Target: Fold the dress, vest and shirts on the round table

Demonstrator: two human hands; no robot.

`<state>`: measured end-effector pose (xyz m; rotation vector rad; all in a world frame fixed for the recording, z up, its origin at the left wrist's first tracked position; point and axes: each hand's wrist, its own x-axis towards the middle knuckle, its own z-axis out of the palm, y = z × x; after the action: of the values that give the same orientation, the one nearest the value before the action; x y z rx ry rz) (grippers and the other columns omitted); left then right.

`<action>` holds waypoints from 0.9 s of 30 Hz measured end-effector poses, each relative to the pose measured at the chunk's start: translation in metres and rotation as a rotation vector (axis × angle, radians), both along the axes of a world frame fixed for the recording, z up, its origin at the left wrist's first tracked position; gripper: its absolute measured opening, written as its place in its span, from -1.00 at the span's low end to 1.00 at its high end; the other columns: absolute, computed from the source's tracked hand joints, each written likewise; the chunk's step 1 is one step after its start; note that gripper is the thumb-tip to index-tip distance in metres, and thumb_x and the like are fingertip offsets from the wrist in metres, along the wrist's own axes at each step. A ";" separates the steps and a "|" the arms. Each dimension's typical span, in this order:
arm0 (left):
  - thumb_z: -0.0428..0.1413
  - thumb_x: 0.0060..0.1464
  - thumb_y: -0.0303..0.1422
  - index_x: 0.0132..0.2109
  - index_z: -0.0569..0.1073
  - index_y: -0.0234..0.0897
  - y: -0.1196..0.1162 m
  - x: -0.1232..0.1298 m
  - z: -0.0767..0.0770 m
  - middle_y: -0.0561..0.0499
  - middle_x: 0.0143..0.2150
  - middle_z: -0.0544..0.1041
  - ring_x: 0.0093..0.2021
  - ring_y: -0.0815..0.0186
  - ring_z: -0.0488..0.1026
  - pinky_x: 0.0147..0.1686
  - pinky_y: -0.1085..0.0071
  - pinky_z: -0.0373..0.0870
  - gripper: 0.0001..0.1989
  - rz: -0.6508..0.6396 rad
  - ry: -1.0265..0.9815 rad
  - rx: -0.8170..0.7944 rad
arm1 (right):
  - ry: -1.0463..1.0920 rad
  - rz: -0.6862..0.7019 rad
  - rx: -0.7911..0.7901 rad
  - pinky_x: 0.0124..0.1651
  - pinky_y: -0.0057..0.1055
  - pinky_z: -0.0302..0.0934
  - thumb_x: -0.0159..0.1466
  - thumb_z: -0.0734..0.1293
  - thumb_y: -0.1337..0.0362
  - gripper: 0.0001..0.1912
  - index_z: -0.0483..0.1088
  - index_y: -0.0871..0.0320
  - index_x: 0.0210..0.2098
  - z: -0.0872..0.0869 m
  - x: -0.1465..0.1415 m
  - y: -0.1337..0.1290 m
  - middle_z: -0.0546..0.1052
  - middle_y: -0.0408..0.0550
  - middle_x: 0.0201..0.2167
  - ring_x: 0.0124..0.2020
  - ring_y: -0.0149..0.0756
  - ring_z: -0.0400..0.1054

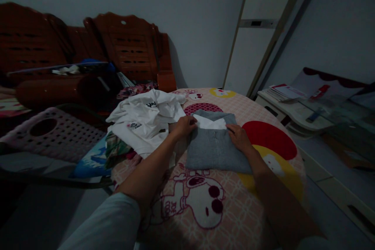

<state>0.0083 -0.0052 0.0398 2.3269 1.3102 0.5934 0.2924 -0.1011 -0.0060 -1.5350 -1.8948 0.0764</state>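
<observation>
A grey folded top (218, 150) lies on the round table, with a white fabric panel (212, 123) showing across its upper part and a small dark mark at its front centre. At its upper left corner, my left hand (186, 125) has its fingers closed on the edge of the cloth. My right hand (238, 137) pinches the upper right edge of the same top. Just left of my left hand, a crumpled white T-shirt (146, 119) with dark lettering is heaped over other clothes.
A pink patterned tablecloth (234, 211) with cartoon dogs covers the table. Green plaid cloth (115, 148) pokes out beneath the white heap. A woven chair (55, 134) stands at left, wooden seating (125, 47) behind, and a white cabinet (284, 103) at right.
</observation>
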 end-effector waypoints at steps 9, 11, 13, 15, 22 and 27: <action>0.20 -0.18 -0.58 -0.35 0.52 -0.30 0.012 -0.019 -0.009 0.10 -0.51 0.52 -0.50 0.39 0.43 -0.45 0.51 0.33 -0.82 -0.129 -0.285 -0.539 | 0.237 -0.386 -0.262 -0.33 -0.40 0.32 0.10 0.33 0.31 -0.82 0.57 0.21 -0.38 0.024 0.040 -0.013 0.61 0.01 -0.49 -0.45 -0.24 0.48; 0.20 -0.19 -0.57 -0.37 0.48 -0.30 0.012 -0.019 -0.009 0.12 -0.54 0.50 -0.55 0.41 0.41 -0.49 0.52 0.33 -0.84 -0.117 -0.327 -0.625 | 0.299 -0.374 -0.370 -0.50 -0.45 0.21 0.12 0.33 0.26 -0.83 0.49 0.19 -0.53 0.024 0.040 -0.015 0.50 -0.07 -0.65 -0.62 -0.34 0.36; 0.19 -0.16 -0.55 -0.41 0.45 -0.31 0.011 -0.019 -0.007 0.13 -0.59 0.47 -0.59 0.42 0.39 -0.52 0.52 0.33 -0.88 -0.079 -0.339 -0.661 | 0.342 -0.349 -0.439 -0.58 -0.49 0.12 0.14 0.33 0.24 -0.77 0.41 0.16 -0.62 0.024 0.039 -0.017 0.42 -0.14 -0.73 -0.70 -0.41 0.26; 0.20 -0.12 -0.51 -0.45 0.43 -0.31 0.009 -0.020 -0.006 0.13 -0.62 0.44 -0.61 0.43 0.38 -0.53 0.54 0.33 -0.92 -0.046 -0.332 -0.675 | 0.365 -0.342 -0.450 -0.59 -0.51 0.08 0.13 0.34 0.25 -0.77 0.37 0.16 -0.64 0.025 0.036 -0.018 0.39 -0.16 -0.75 -0.71 -0.44 0.24; 0.33 -0.15 -0.31 -0.56 0.41 -0.28 0.003 -0.018 -0.005 0.07 -0.67 0.43 -0.67 0.43 0.32 -0.62 0.53 0.25 -0.75 -0.167 -0.305 -0.762 | 0.312 -0.320 -0.452 -0.58 -0.49 0.05 0.08 0.42 0.17 -0.76 0.37 0.14 -0.61 0.029 0.026 -0.018 0.38 -0.20 -0.76 -0.70 -0.41 0.25; 0.33 -0.15 -0.27 -0.59 0.40 -0.27 -0.001 -0.019 0.003 0.07 -0.68 0.42 -0.68 0.43 0.31 -0.65 0.54 0.15 -0.71 -0.170 -0.269 -0.708 | 0.246 -0.282 -0.354 -0.51 -0.48 0.10 0.04 0.41 0.25 -0.83 0.38 0.14 -0.61 0.031 0.020 -0.017 0.43 -0.19 -0.70 -0.62 -0.39 0.30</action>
<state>-0.0108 -0.0059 0.0433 1.6840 0.9735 0.3010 0.3127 -0.1183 0.0252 -1.9158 -1.5119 0.4728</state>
